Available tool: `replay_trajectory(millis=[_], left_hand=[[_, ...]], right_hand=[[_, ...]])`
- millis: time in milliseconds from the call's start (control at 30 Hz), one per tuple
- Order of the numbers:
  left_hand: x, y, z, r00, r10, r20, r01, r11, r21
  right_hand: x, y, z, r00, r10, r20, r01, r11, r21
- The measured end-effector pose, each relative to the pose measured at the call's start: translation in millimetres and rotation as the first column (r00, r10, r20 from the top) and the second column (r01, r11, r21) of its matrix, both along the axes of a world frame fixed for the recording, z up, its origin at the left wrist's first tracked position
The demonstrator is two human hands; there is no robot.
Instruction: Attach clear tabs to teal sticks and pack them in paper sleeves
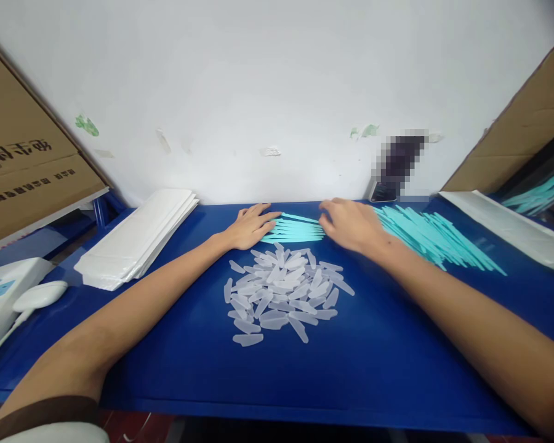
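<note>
Left hand [252,226]: flat, fingers straight, tips touching a small fan of sticks [295,229] at its 3 o'clock.
Right hand [351,224]: palm down, fingers loosely bent, gripping nothing, against the same sticks at its 9 o'clock.
Sticks: thin, teal, tapered, smooth.
Caps [284,289]: frosted, elongated, heaped at the sticks' 6 o'clock.
Table [397,344]: blue, matte.
</note>
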State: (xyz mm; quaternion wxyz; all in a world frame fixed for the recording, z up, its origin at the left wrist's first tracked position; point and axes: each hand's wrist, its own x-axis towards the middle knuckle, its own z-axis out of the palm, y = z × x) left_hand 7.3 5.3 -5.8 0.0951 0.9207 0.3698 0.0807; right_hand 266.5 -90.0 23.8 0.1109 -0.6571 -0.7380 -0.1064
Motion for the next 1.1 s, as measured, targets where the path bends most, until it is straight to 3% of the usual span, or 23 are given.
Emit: replay_trajectory(millis=[133,233,467,800,1100], left_hand=[[1,-3,2.2,1.000,0.016,0.007,-0.016,1.000,-0.008],[2,-5,3.8,1.000,0.019,0.011,-0.019,1.000,0.000],[1,-5,3.0,1.000,0.014,0.025,-0.014,1.000,0.022],[-1,-1,-2.4,0.999,-0.005,0.043,0.003,0.999,0.046],[-1,-1,-2.9,0.998,-0.002,0.062,-0.002,0.999,0.052]], right_hand=[[26,-13,28.2,0.971,-0.217,0.097,0.235,0.940,-0.249],[39,-26,35.9,0.955,-0.254,0.153,0.294,0.881,-0.371],[48,-44,24.0,0.930,-0.265,0.254,0.353,0.837,-0.418],[57,-33,23.6,0.958,-0.260,0.120,0.284,0.804,-0.523],[40,7,10.9,0.960,-0.280,0.016,0.265,0.887,-0.378]])
